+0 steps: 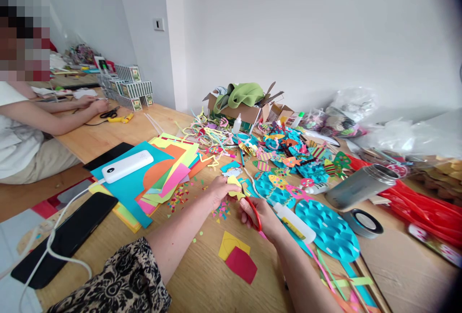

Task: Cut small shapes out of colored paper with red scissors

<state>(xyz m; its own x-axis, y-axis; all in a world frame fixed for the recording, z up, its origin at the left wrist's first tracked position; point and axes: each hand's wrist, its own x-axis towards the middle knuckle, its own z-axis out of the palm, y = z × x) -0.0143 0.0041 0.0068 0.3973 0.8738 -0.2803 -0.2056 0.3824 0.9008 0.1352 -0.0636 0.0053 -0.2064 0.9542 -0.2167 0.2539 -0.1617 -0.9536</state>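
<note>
My left hand pinches a small piece of yellow paper above the middle of the table. In my right hand is a pair of scissors with red-orange handles, the fingers wrapped round them. Their blades point at the paper's right edge; whether they are cutting into it is too small to tell. Below the hands lie a yellow square with a drawn outline and a dark red paper piece overlapping it. Tiny coloured paper scraps are scattered left of my left wrist.
Coloured paper sheets lie on the left under a white power bank, near a black phone. Paper fish, a glue bottle, blue textured ovals, tape and a metal flask crowd the right. Another person's hands work at far left.
</note>
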